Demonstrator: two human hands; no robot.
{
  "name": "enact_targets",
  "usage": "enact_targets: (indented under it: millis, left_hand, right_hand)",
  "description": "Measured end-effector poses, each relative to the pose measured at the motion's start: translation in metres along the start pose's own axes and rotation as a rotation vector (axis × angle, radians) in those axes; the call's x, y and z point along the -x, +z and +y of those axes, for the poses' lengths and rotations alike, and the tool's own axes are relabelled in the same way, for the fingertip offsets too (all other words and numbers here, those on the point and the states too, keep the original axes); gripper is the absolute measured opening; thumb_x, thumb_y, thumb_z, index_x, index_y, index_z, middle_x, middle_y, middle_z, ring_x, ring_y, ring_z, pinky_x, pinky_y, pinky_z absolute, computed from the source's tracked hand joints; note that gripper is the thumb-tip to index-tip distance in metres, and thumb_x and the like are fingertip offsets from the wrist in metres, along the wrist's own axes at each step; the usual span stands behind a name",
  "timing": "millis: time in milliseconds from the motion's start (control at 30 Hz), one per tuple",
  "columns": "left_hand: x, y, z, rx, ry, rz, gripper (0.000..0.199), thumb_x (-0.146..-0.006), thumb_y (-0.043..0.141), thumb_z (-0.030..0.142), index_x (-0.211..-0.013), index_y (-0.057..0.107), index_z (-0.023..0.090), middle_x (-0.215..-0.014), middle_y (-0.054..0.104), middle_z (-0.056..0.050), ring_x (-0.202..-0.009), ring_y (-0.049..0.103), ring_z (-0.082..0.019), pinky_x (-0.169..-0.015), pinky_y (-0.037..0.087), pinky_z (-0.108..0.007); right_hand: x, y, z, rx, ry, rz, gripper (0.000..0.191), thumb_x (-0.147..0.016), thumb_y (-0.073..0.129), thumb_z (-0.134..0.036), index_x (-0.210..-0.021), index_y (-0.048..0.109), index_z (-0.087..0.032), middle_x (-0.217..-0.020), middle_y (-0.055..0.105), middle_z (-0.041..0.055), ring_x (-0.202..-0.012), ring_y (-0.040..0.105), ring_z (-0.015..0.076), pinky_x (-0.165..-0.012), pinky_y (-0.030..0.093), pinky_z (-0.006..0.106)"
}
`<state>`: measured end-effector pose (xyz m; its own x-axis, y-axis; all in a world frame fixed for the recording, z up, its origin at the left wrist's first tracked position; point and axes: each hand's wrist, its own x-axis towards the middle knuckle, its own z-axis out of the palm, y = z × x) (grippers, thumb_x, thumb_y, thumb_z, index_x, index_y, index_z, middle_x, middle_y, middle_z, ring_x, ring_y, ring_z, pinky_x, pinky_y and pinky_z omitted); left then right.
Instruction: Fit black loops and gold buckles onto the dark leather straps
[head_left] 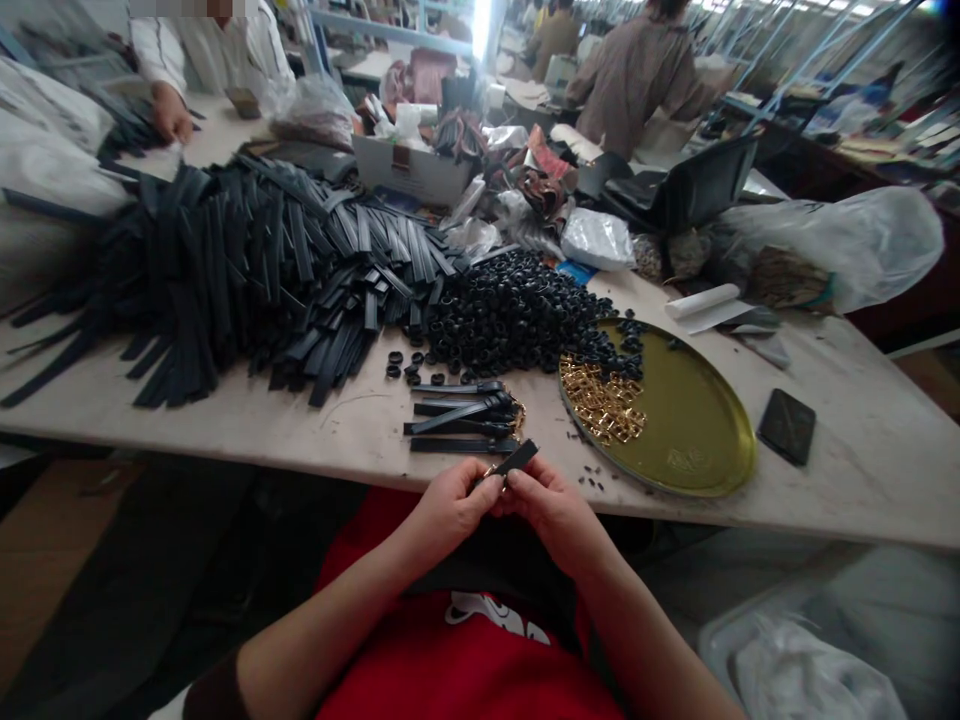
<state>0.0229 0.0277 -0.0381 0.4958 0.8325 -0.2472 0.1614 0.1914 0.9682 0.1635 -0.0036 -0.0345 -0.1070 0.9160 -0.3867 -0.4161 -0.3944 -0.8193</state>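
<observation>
Close to the table's front edge, my left hand (459, 494) and my right hand (547, 500) meet around a short black strap (519, 458). Both hands pinch it, and a bit of gold metal, apparently a buckle, shows between the fingers. The strap's free end points up and to the right. Just beyond my hands lie several black straps with gold buckles (459, 424), side by side. Right of them, gold buckles (604, 402) are heaped on the left part of a round gold-coloured tray (694, 420). My fingers partly hide the held buckle.
A large pile of black strips (225, 260) covers the table's left side. Small black loops (510, 310) are heaped mid-table, spilling onto the tray. A phone (787, 426) lies at right. Behind are a white box (405, 170) and plastic bags. Another person's hand (172, 115) is far left.
</observation>
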Motion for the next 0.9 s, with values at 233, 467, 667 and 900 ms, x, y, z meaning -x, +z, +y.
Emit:
enact_targets:
  millis: [233,467,667,900]
  left_hand:
    - [-0.007,-0.002,-0.009,-0.058,-0.018,-0.006,0.027,-0.082,0.046,0.04,-0.072,0.052,0.016,-0.066,0.057,0.002,-0.06,0.05,-0.011,-0.057,0.039,-0.021]
    - [-0.007,-0.001,-0.008,0.07,-0.054,-0.017,0.028,-0.081,0.047,0.041,-0.069,0.049,0.016,-0.061,0.053,0.003,-0.056,0.049,-0.01,-0.055,0.038,-0.021]
    - [0.0,0.001,-0.005,0.108,-0.059,-0.027,0.026,-0.08,0.049,0.039,-0.069,0.049,0.016,-0.059,0.05,0.004,-0.054,0.045,-0.008,-0.053,0.036,-0.02]
    - [0.006,0.004,-0.007,0.08,-0.053,0.006,0.023,-0.078,0.052,0.036,-0.068,0.05,0.016,-0.057,0.05,0.005,-0.053,0.044,-0.007,-0.052,0.033,-0.018]
  right_hand:
    - [-0.004,-0.003,0.001,-0.196,0.109,-0.013,0.019,-0.066,0.069,-0.023,-0.082,0.06,-0.018,-0.064,0.059,-0.004,-0.057,0.055,0.0072,-0.055,0.042,0.019]
    - [-0.004,0.0,0.006,-0.21,0.065,-0.057,0.022,-0.066,0.069,-0.018,-0.086,0.059,-0.018,-0.075,0.064,-0.0012,-0.06,0.057,0.0089,-0.061,0.046,0.023]
    - [0.001,-0.002,0.008,-0.284,0.083,-0.034,0.025,-0.063,0.07,-0.015,-0.085,0.059,-0.018,-0.076,0.063,-0.002,-0.061,0.057,0.0078,-0.061,0.047,0.021]
    - [0.011,0.005,0.01,-0.148,-0.02,0.03,0.023,-0.065,0.068,-0.018,-0.085,0.057,-0.02,-0.073,0.062,-0.0035,-0.059,0.055,0.0074,-0.058,0.044,0.02]
